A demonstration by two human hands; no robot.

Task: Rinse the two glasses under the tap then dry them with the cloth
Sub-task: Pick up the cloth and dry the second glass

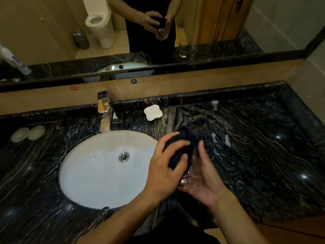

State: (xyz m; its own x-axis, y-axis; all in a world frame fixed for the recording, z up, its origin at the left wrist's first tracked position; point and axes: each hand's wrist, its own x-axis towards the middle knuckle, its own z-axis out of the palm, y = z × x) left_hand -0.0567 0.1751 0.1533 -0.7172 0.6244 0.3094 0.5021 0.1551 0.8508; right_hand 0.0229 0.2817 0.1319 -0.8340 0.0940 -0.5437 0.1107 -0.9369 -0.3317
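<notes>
While the cloth is worked into it: drying of one glass is the step in hand, judged from the dry tap and the hands held off to the right of the basin
Right hand [204, 180]: cupped palm-up around a clear glass [189, 176]; fingers curled about its side, so it has hold of the glass; the glass lies tilted, mouth toward the far side, above the dark marble counter [263, 155]
Left hand [164, 166]: closed on a dark cloth [181, 148]; thumb and fingers pinch the bunched fabric, which is pushed into or against the glass's mouth; how deep it reaches I cannot tell, as the glass is blurred
Second glass: hard to make out on the counter itself; its reflection [183, 48] stands upright in the mirror, to the right of the person, apart from both hands
Tap [105, 113]: no water visibly running; sink [84, 173] looks drained
Progress: rinsing appears finished for this glass; whether the other is dry I cannot tell
Next move calls for: twisting the cloth round inside and over the rim; then setting this glass upright on the counter clear of the edge, with a firm hold, since wet glass is slippery
</notes>
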